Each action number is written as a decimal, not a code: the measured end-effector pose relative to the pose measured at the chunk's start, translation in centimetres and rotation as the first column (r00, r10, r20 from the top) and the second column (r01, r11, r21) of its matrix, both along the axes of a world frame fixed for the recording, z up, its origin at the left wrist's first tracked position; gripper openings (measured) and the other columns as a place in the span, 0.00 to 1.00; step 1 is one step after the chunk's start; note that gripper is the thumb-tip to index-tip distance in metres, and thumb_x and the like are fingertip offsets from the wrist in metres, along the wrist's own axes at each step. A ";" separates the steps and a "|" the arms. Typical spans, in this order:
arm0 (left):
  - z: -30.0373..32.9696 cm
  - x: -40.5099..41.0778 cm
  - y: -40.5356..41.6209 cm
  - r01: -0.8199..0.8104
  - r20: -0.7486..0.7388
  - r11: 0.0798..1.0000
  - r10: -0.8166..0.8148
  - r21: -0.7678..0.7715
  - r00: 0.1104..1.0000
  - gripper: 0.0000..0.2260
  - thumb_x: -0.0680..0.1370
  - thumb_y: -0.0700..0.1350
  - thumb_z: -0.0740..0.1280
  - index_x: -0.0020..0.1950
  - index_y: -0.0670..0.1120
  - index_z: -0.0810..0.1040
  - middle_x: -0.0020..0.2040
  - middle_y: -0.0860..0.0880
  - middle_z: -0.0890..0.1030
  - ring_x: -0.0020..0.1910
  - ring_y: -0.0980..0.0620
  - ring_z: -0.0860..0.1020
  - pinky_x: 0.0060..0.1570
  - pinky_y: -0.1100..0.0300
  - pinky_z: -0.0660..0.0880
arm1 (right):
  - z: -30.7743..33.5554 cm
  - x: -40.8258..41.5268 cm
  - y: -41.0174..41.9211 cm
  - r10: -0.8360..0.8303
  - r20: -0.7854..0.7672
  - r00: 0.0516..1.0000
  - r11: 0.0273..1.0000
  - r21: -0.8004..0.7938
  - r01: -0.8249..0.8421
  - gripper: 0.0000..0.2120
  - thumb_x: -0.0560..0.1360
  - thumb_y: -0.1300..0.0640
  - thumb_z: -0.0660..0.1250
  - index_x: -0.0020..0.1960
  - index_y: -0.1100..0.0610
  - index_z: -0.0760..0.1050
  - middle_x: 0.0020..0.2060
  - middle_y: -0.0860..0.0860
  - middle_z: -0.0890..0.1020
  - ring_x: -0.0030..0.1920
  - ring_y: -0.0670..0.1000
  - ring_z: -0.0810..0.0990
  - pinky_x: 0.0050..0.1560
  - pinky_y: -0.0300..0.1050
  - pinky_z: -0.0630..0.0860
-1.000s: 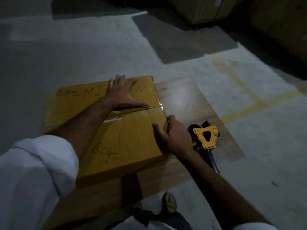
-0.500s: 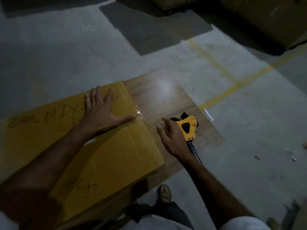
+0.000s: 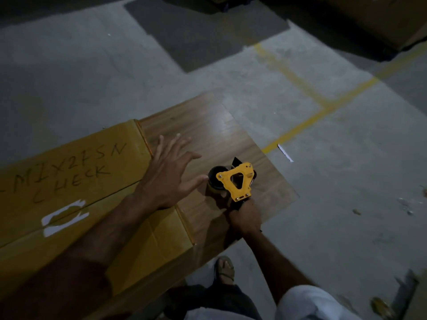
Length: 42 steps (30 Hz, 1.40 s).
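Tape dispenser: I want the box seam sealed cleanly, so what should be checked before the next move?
1. Right hand grips the handle of the yellow plastic tape dispenser: ok.
2. Dispenser at the seam of the yellow-brown cardboard box: not ok, it is over the wood-grain tabletop beside the box.
3. Box flaps lying closed: ok.
4. Left hand pressing the flaps: not ok, it hovers open, thumb by the dark tape roll.
5. Free tape end ready: cannot tell.
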State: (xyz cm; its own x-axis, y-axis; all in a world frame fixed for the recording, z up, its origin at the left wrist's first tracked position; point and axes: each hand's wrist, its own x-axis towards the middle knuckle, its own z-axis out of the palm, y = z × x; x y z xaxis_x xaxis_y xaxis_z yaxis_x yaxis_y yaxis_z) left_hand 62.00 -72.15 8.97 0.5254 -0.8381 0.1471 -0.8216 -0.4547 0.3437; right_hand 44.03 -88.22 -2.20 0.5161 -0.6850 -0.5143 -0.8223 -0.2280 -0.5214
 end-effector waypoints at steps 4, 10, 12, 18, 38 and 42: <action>0.2 -0.1 -0.1 -0.036 -0.014 0.999 0.036 0.001 0.999 0.24 0.79 0.70 0.62 0.67 0.57 0.78 0.78 0.49 0.68 0.80 0.48 0.61 0.81 0.42 0.39 | 1.1 0.5 -0.8 0.059 0.014 0.998 0.998 -0.035 -0.059 0.08 0.77 0.55 0.68 0.44 0.57 0.72 0.36 0.52 0.74 0.39 0.55 0.75 0.36 0.45 0.69; 1.9 0.7 1.2 -0.285 -0.042 0.931 0.283 -0.229 0.958 0.18 0.78 0.57 0.73 0.64 0.50 0.81 0.69 0.49 0.76 0.69 0.48 0.73 0.76 0.43 0.61 | 6.8 5.7 -0.3 -0.010 0.396 0.918 0.984 0.168 -0.062 0.09 0.77 0.52 0.71 0.39 0.53 0.76 0.30 0.47 0.78 0.31 0.46 0.76 0.32 0.43 0.68; 2.6 1.8 2.7 -0.423 -0.099 0.863 0.413 -0.277 0.905 0.16 0.79 0.55 0.73 0.64 0.50 0.81 0.66 0.50 0.76 0.65 0.49 0.75 0.67 0.43 0.72 | 9.6 8.6 -0.1 -0.024 0.516 0.856 0.941 0.301 -0.155 0.08 0.79 0.56 0.70 0.41 0.54 0.77 0.29 0.47 0.75 0.29 0.47 0.72 0.32 0.44 0.66; 3.6 9.1 8.3 -0.613 -0.275 0.729 0.548 -0.304 0.790 0.20 0.78 0.50 0.75 0.69 0.48 0.77 0.65 0.48 0.74 0.64 0.49 0.74 0.63 0.45 0.76 | 16.3 17.6 2.4 0.036 0.641 0.767 0.771 0.470 -0.430 0.04 0.82 0.59 0.63 0.49 0.55 0.75 0.28 0.44 0.71 0.27 0.43 0.66 0.28 0.38 0.64; 1.8 20.8 9.7 -0.343 -0.794 0.937 0.160 -0.064 0.587 0.42 0.71 0.52 0.79 0.81 0.46 0.65 0.78 0.51 0.69 0.73 0.51 0.71 0.68 0.56 0.73 | 16.9 23.9 8.1 0.140 0.500 0.854 0.828 0.415 -0.378 0.10 0.84 0.55 0.62 0.45 0.54 0.73 0.27 0.43 0.73 0.27 0.43 0.69 0.30 0.37 0.67; 1.8 20.9 9.8 -0.284 -0.833 0.958 0.124 -0.040 0.539 0.39 0.70 0.54 0.78 0.79 0.48 0.69 0.75 0.51 0.73 0.72 0.52 0.73 0.71 0.51 0.74 | 16.3 22.7 8.7 0.148 0.473 0.868 0.839 0.405 -0.363 0.11 0.84 0.53 0.62 0.45 0.55 0.74 0.27 0.44 0.71 0.27 0.44 0.68 0.33 0.40 0.66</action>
